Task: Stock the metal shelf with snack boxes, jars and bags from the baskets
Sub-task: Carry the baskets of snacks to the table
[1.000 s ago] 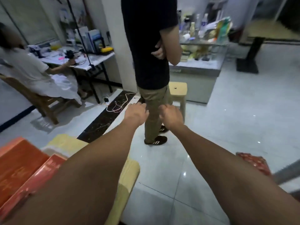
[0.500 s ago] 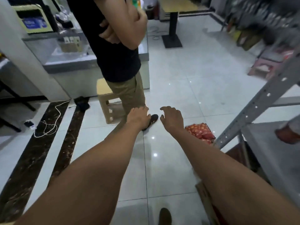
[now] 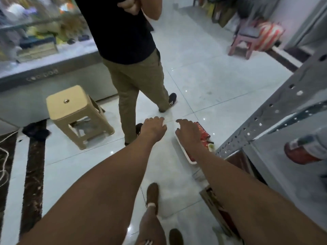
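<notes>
Both my arms stretch forward over the tiled floor. My left hand (image 3: 153,128) is empty, its fingers loosely bent and pointing down. My right hand (image 3: 188,130) is empty too, fingers relaxed, hovering over a white basket (image 3: 184,149) holding red snack bags (image 3: 203,132) on the floor. The grey metal shelf (image 3: 276,121) stands at the right, with a red-lidded jar (image 3: 302,150) lying on one of its boards. A brown cardboard box (image 3: 219,211) sits on the floor below the shelf, partly hidden by my right arm.
A person in a black shirt and khaki trousers (image 3: 139,80) stands just beyond my hands. A beige plastic stool (image 3: 74,112) is to the left, in front of a glass counter (image 3: 35,73). A pink stool (image 3: 246,41) and a striped bag stand far right.
My view has swung right and down: the shelf, jar and basket have come into sight. Both hands stay empty and extended, and the right one now hangs over the basket.
</notes>
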